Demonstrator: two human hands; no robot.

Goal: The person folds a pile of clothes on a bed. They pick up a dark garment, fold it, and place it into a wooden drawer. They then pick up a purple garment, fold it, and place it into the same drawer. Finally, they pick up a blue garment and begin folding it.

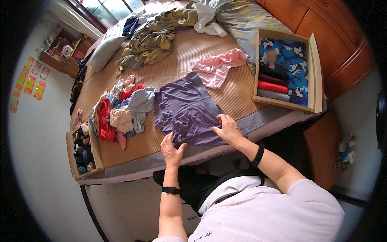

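A pair of purple-grey underpants (187,109) lies spread on the bed mat, its waistband towards the right. My left hand (173,149) is at its near left edge, thumb and fingers apart. Over the near end of the waistband is my right hand (228,128), fingers bent and thumb spread, touching or just above the cloth. Beyond the underpants lies a crumpled pink garment (216,68). On the left is a loose heap of clothes (124,106) in red, beige and grey. A wooden drawer (316,72) on the right holds folded dark, red and grey garments.
Another wooden drawer (97,151) with dark, bundled items stands at the bed's left corner. Farther back lie a rumpled yellow-grey cover (154,39), a pillow (107,53) and a white roll (216,29). The bed's near edge (133,165) runs below my hands. A wooden headboard (332,39) rises at right.
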